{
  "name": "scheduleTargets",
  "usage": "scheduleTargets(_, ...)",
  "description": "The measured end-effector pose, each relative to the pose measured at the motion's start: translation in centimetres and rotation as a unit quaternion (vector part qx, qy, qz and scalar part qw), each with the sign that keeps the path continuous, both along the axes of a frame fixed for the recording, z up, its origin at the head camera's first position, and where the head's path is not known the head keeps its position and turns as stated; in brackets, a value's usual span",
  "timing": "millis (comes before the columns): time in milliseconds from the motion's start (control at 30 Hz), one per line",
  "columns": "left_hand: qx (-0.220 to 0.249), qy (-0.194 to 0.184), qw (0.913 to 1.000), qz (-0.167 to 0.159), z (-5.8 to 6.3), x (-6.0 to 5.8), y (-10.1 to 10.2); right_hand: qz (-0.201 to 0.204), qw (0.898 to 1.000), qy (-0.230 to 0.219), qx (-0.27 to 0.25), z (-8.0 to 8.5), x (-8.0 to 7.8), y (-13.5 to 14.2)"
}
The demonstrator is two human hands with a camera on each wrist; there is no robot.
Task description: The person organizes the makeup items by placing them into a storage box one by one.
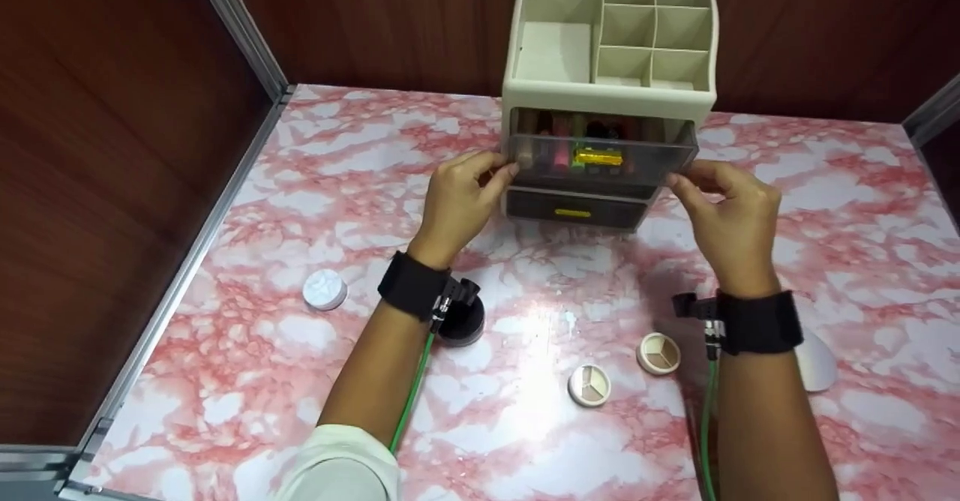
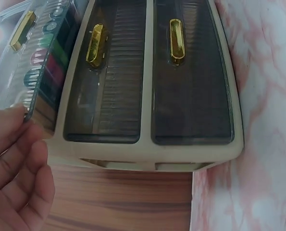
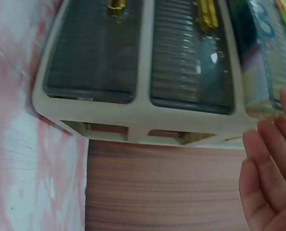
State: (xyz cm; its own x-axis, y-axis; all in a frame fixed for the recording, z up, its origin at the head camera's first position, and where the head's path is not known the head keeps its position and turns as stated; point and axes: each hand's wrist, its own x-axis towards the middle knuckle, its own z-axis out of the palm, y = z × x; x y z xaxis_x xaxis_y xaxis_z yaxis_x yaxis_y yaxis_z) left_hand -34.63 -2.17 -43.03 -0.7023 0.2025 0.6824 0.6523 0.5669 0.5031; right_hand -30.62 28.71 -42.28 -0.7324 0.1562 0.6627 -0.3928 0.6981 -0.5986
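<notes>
A cream cosmetics organizer (image 1: pixel 611 96) stands against the back wall, with an open compartment and several small slots on top. Its top clear drawer (image 1: pixel 645 160) is pulled out and carries a gold handle (image 1: pixel 598 157). Inside lie several coloured, round-ended items (image 2: pixel 39 57). The left hand (image 1: pixel 461 197) pinches the drawer's left front corner between thumb and finger. At the opposite front corner, the right hand (image 1: pixel 731 212) grips with its thumb on the front and fingers along the side. Below, the two lower drawers (image 2: pixel 191 91) are pushed in, each with a gold handle.
Two round three-part palettes (image 1: pixel 589 385) lie on the pink marbled table (image 1: pixel 360 156). A black round container (image 1: pixel 463 327) sits partly behind the left wrist, and a white-lidded jar (image 1: pixel 325 289) farther left. A smooth white object (image 1: pixel 817 362) shows beside the right forearm.
</notes>
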Motion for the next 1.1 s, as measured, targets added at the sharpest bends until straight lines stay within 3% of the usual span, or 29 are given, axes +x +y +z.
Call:
scheduleTargets(100,0.004,-0.006,1.0,0.006,-0.1,-0.4,0.2,-0.015,1.0,-0.006,-0.014,-0.2,-0.3,-0.1)
scheduleTargets(367,0.029,-0.06,0.9969,0.042,-0.3,-1.1,0.1,-0.006,0.998,-0.053,-0.045,-0.8,-0.9,-0.1)
scheduleTargets(533,0.051,-0.094,0.9936,0.038,-0.4,-1.7,0.4,-0.007,0.994,-0.094,-0.047,-0.9,-1.4,-0.1)
scheduleTargets(733,0.048,-0.107,0.9925,0.033,-0.7,-2.4,0.6,-0.034,0.992,-0.109,-0.05,-0.7,-2.0,-0.2)
scheduleTargets(933,0.075,-0.145,0.9863,0.025,-1.1,-2.9,0.8,-0.023,0.988,-0.138,-0.067,-1.0,-2.6,-0.4)
scheduleTargets(1100,0.079,-0.141,0.9862,0.038,-1.3,-3.1,0.9,-0.032,0.987,-0.142,-0.065,-1.3,-3.0,-0.4)
